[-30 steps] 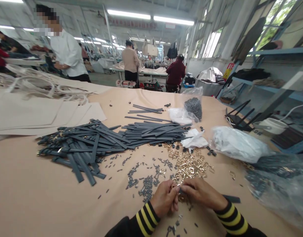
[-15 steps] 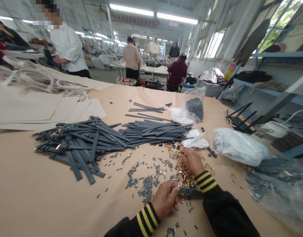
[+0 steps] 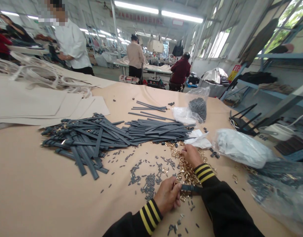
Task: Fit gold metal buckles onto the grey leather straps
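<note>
Busy factory hall around us, and on our tan-covered tabletop (image 3: 47, 200) our left hand (image 3: 167, 196) pinches the end of a dark grey strap (image 3: 189, 188), while our right hand (image 3: 190, 156) sits fingers-down on loose gold buckles (image 3: 187, 172), can't tell if it's gripping one.

Glossy gold-toned metal buckles (image 3: 187, 172) shine against the smooth, matt tan table covering (image 3: 42, 177); dark grey strips (image 3: 153, 130) look matt; the near-right clear plastic bag (image 3: 277, 194) is thin and shiny; far-left cream fabric panels (image 3: 35, 102) look matt.
</note>
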Demonstrator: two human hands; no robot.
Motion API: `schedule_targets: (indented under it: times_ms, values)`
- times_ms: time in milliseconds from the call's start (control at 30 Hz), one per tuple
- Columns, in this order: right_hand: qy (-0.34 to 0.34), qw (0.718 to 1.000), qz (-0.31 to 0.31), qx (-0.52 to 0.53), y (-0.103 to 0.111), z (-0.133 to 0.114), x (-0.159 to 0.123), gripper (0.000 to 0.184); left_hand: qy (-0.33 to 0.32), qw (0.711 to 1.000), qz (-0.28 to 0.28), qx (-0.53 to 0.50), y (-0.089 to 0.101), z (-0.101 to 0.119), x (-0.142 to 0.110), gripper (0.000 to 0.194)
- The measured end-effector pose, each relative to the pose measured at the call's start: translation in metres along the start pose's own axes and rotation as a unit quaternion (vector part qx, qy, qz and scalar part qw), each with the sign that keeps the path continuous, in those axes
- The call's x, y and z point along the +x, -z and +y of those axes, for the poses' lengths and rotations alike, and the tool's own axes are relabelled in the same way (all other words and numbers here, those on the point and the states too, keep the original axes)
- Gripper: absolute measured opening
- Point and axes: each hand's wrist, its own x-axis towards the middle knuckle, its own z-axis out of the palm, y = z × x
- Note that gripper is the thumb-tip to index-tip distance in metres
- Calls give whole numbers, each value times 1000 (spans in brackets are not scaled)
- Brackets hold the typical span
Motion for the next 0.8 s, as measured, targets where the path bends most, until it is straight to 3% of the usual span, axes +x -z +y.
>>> schedule_targets:
  times_ms: [167,233,333,533,800]
  values:
    - [-5,991,-45,126,26,2,-58,17,-11,1000,5,-17,1,5,-1,25]
    - [-46,937,-115,327,29,5,-88,22,-16,1000,7,-20,1,6,-2,25]
    - [-140,860,-134,472,22,10,-124,30,-18,1000,19,-12,1,9,-3,24]
    - [-217,815,-74,532,-3,8,-145,32,-16,1000,25,-2,-2,17,-7,24]
    - [-213,807,-36,549,-14,0,-146,32,-33,999,9,6,-1,12,-7,25]
